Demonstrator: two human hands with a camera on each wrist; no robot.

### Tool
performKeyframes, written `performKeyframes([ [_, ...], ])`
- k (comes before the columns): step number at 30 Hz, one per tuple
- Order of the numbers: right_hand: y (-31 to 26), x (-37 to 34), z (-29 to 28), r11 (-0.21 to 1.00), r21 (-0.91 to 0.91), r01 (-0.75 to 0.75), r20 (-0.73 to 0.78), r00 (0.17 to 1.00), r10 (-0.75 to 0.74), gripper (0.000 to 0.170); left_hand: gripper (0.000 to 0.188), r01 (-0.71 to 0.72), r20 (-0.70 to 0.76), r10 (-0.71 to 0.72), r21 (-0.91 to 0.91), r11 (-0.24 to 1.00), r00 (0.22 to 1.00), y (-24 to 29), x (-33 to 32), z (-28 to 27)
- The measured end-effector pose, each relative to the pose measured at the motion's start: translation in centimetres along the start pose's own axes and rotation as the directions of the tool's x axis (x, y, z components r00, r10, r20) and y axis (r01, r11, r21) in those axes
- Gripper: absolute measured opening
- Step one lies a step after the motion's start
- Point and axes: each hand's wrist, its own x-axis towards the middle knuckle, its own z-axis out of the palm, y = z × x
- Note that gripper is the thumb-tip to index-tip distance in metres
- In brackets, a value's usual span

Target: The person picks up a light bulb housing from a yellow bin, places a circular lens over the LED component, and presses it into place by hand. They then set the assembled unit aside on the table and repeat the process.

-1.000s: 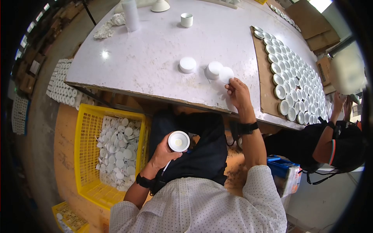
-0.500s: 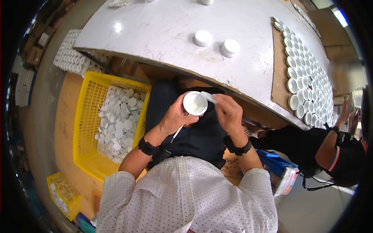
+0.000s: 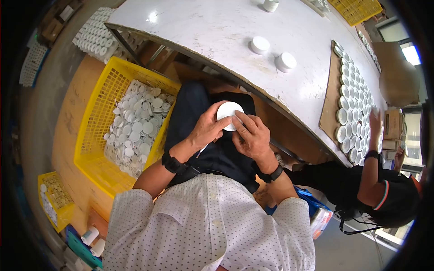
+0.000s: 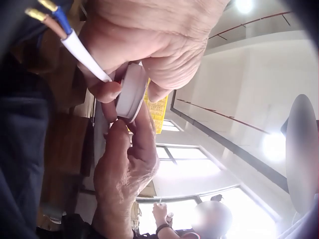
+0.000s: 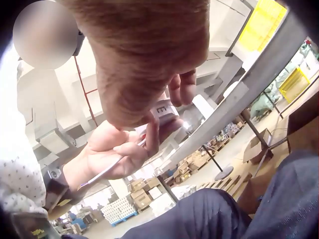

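Above the lap, my left hand (image 3: pixel 205 126) grips a round white lamp housing (image 4: pixel 130 92), its fingers and thumb around the side. A flat white disc (image 3: pixel 229 113) covers the housing's face, and the fingertips of my right hand (image 3: pixel 254 137) rest on it at its right edge. In the left wrist view a white cable (image 4: pixel 87 57) with blue and brown wire ends comes out of the housing. The right wrist view shows the same cable (image 5: pixel 107 172) hanging by the left hand's fingers.
A yellow crate (image 3: pixel 97 178) of white discs stands at the left. On the table (image 3: pixel 217 40) ahead are two round white pieces (image 3: pixel 260 45) and a board (image 3: pixel 329 101) covered with white rings. Another person (image 3: pixel 375 189) is at the right.
My right hand has brought the disc from the table to the housing, and it now lies over the open face. The left hand has risen with the housing. The head view has shifted.
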Motion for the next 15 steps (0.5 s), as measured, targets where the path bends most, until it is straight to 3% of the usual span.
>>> performKeyframes([
  [10,-0.9,-0.3,1.5,0.998,-0.06,0.0,0.062,0.998,0.004,0.047,0.04,-0.11,-0.114,0.118,0.075,0.991,0.986,-0.5,-0.4,-0.8],
  [15,-1.5,0.4,2.3,0.996,-0.019,0.089,0.07,0.994,-0.087,0.042,0.037,-0.201,-0.14,0.221,0.146,0.969,0.965,-0.8,-0.9,-2.0],
])
